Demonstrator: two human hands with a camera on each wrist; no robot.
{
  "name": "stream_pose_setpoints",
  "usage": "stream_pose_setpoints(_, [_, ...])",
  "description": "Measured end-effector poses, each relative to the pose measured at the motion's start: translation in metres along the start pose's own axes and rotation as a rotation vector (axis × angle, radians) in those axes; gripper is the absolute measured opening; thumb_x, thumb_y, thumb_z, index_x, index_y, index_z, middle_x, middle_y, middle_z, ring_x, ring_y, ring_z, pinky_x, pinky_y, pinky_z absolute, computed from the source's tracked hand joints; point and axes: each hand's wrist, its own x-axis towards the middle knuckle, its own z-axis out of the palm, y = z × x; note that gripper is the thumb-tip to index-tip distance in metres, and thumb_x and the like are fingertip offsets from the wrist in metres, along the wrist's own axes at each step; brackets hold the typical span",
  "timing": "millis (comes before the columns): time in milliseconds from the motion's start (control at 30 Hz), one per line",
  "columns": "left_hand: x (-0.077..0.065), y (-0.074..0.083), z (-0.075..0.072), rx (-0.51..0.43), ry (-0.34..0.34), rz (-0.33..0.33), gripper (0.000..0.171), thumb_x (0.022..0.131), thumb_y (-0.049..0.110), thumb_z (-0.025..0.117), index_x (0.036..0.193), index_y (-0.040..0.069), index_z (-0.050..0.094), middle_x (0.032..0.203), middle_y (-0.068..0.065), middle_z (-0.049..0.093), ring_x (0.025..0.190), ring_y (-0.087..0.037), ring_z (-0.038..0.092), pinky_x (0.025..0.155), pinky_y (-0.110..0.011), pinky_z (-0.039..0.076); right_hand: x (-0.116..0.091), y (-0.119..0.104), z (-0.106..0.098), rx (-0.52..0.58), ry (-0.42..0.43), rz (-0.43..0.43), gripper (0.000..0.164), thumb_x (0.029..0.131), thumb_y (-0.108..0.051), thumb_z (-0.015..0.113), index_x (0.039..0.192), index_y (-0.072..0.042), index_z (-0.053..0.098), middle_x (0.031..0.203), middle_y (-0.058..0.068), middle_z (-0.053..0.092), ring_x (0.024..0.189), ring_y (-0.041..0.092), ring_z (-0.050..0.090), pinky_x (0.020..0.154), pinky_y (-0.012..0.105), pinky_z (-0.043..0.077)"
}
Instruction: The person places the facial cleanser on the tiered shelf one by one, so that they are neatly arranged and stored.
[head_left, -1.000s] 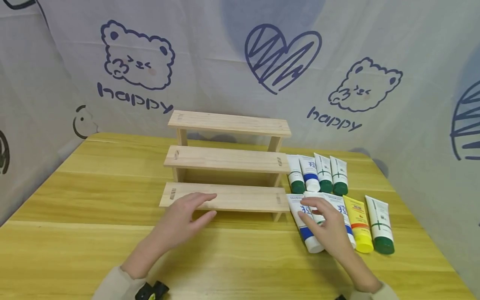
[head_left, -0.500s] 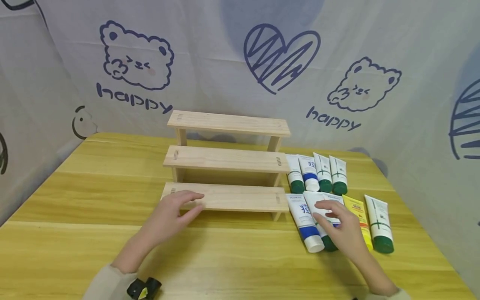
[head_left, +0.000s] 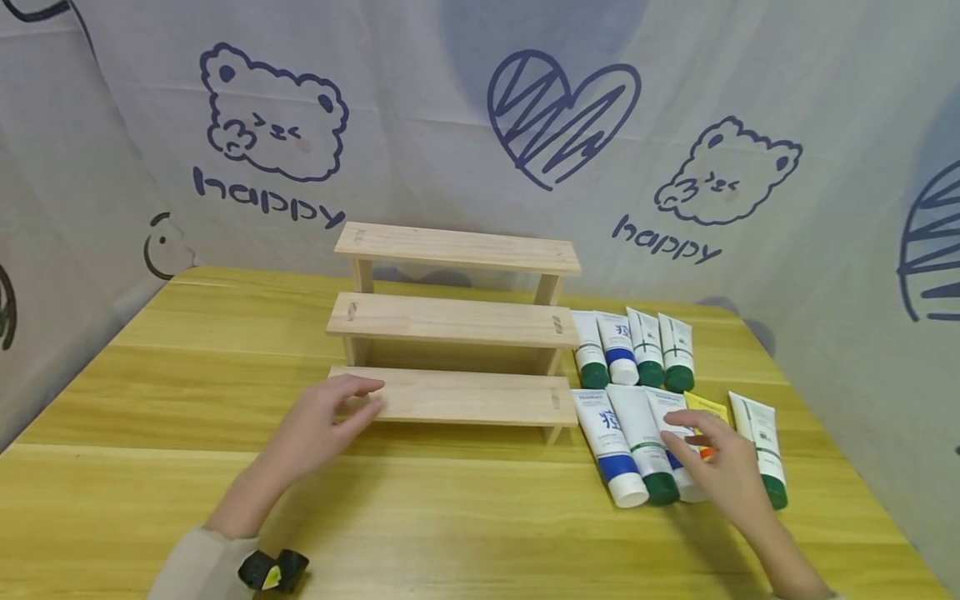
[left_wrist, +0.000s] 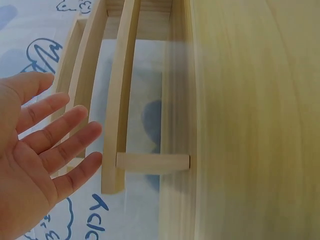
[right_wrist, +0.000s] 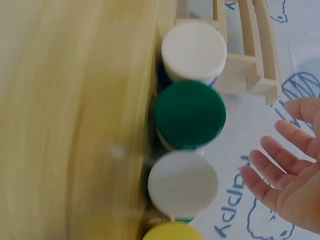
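Observation:
My left hand (head_left: 324,423), fingers spread and holding nothing, hovers by the left end of the lowest step of a three-tier wooden shelf (head_left: 450,321). Over the front row of squeeze tubes at the right, my right hand (head_left: 722,467) is held with fingers apart and nothing between them. It overlaps a yellow tube (head_left: 705,406) and a white tube with a blue band (head_left: 667,408). To its left lie a green-capped white tube (head_left: 636,425) and a blue-banded white tube (head_left: 603,429). In the right wrist view, the caps, such as the green cap (right_wrist: 190,115), face the camera.
Behind the front row lies a second row of white tubes (head_left: 647,346), close to the shelf's right side. Another green-capped tube (head_left: 759,433) lies at the far right. All rest on a wooden table (head_left: 465,525), with a printed cloth (head_left: 420,108) hanging behind it.
My left hand has drifted left and slightly down along the lowest step. My right hand has slid right across the front tubes, uncovering the left ones. Shelf and tubes stay put.

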Motion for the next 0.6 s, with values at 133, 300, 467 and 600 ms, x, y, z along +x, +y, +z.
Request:
stream_pose_setpoints(133, [0.000, -0.005, -0.002, -0.002, 0.012, 0.009, 0.026, 0.086, 0.013, 0.061, 0.108, -0.001, 0.062, 0.101, -0.012, 0.063, 0.084, -0.023, 0.059, 0.072, -0.040, 0.047, -0.006, 0.062, 0.011, -0.042, 0.022, -0.016, 0.020, 0.081, -0.031, 0.066, 0.100, -0.024, 0.063, 0.100, -0.010, 0.059, 0.078, 0.006, 0.058, 0.061, 0.013, 0.045])
stream_pose_setpoints(300, [0.000, -0.010, -0.006, 0.000, 0.025, 0.011, 0.025, 0.085, 0.012, 0.062, 0.106, -0.001, 0.062, 0.092, -0.008, 0.063, 0.078, -0.018, 0.058, 0.066, -0.035, 0.047, -0.004, 0.017, -0.018, -0.011, 0.011, 0.014, 0.016, 0.079, -0.012, 0.069, 0.094, -0.006, 0.065, 0.095, 0.009, 0.062, 0.074, 0.013, 0.060, 0.059, 0.016, 0.046])
stream_pose_setpoints(467, [-0.002, -0.015, -0.009, 0.025, 0.050, 0.001, 0.024, 0.084, 0.012, 0.063, 0.105, 0.000, 0.064, 0.090, -0.007, 0.062, 0.073, -0.016, 0.054, 0.063, -0.035, 0.045, -0.005, 0.002, -0.035, -0.023, -0.043, 0.075, 0.019, 0.081, -0.008, 0.066, 0.096, 0.002, 0.063, 0.098, 0.021, 0.059, 0.077, 0.021, 0.060, 0.059, 0.024, 0.048])
stream_pose_setpoints(600, [-0.003, -0.020, -0.012, 0.057, 0.069, -0.008, 0.023, 0.083, 0.011, 0.064, 0.103, 0.001, 0.065, 0.092, -0.008, 0.062, 0.072, -0.017, 0.051, 0.062, -0.036, 0.043, -0.009, 0.054, -0.030, -0.102, -0.070, 0.144, 0.026, 0.084, -0.024, 0.064, 0.102, -0.005, 0.063, 0.103, 0.015, 0.059, 0.083, 0.027, 0.057, 0.059, 0.033, 0.049])
